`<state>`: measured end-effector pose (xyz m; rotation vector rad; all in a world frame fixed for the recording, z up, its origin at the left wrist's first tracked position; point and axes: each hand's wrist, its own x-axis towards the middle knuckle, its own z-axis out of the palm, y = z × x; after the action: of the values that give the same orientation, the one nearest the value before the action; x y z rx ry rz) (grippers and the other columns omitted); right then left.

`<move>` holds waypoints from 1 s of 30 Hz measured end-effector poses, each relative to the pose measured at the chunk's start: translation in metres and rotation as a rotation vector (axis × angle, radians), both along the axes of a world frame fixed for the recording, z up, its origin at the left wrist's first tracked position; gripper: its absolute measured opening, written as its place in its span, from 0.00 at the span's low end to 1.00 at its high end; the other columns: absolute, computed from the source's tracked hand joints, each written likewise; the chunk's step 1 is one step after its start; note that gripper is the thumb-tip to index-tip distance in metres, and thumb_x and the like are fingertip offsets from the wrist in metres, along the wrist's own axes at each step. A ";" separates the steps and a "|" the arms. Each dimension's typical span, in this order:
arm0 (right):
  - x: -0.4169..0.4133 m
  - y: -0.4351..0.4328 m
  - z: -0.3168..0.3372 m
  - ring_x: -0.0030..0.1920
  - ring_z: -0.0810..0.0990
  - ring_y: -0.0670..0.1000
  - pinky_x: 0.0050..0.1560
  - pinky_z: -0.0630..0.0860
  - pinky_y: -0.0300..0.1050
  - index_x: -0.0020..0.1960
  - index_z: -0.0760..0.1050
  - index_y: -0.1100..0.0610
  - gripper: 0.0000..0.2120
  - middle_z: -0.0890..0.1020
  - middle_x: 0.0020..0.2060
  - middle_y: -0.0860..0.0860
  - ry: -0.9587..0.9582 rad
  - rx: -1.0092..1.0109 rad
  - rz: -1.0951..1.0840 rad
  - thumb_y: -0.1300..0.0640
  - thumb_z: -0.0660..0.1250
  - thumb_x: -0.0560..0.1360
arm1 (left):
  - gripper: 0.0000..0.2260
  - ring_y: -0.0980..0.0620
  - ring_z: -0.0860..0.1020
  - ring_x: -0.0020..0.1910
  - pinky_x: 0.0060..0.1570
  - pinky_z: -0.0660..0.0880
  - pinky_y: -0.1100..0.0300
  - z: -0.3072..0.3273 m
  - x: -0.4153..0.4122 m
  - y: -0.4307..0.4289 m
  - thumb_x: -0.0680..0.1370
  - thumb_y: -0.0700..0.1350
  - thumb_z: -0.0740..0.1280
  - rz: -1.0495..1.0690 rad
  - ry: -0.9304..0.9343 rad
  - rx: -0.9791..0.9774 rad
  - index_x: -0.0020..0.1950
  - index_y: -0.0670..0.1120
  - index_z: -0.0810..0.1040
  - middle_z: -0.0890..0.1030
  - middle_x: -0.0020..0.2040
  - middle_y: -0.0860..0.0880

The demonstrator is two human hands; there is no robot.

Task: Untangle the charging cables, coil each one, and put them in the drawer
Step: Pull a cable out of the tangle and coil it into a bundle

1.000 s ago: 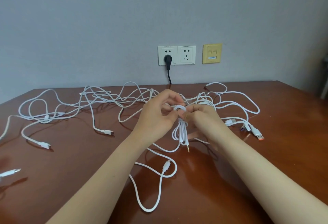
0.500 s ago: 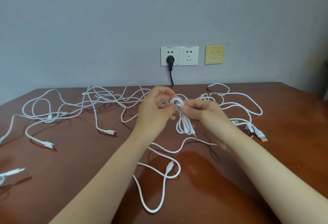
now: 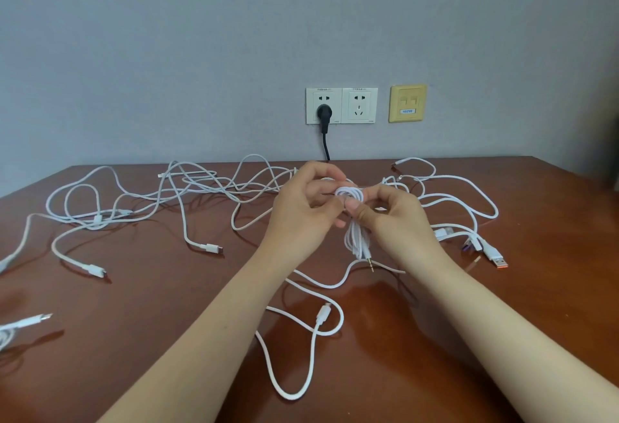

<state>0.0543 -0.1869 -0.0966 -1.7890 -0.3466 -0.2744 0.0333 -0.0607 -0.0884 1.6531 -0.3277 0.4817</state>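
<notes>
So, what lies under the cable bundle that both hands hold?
From the bundle a jack plug hangs down; below, a loose white cable crosses the brown table. The right arm hides where that cable runs on.

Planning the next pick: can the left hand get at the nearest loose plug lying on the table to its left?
Probably yes, once it lets go. The plug lies bare on the table, nothing over it or between. But the left hand pinches the coil together with the right hand.

Left grip (image 3: 301,208), right grip (image 3: 392,215): pinched, together.
</notes>
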 end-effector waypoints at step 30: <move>-0.006 -0.001 -0.013 0.40 0.73 0.51 0.38 0.64 0.41 0.56 0.66 0.54 0.20 0.72 0.38 0.43 -0.318 -0.222 -0.083 0.62 0.72 0.69 | 0.22 0.54 0.66 0.67 0.64 0.62 0.67 -0.030 -0.004 -0.004 0.77 0.32 0.58 0.245 -0.376 0.684 0.69 0.47 0.70 0.68 0.69 0.48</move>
<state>0.0482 -0.1877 -0.1092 -1.9822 -0.5452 -0.6022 0.0293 -0.0645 -0.1186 2.2790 -0.6197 0.9445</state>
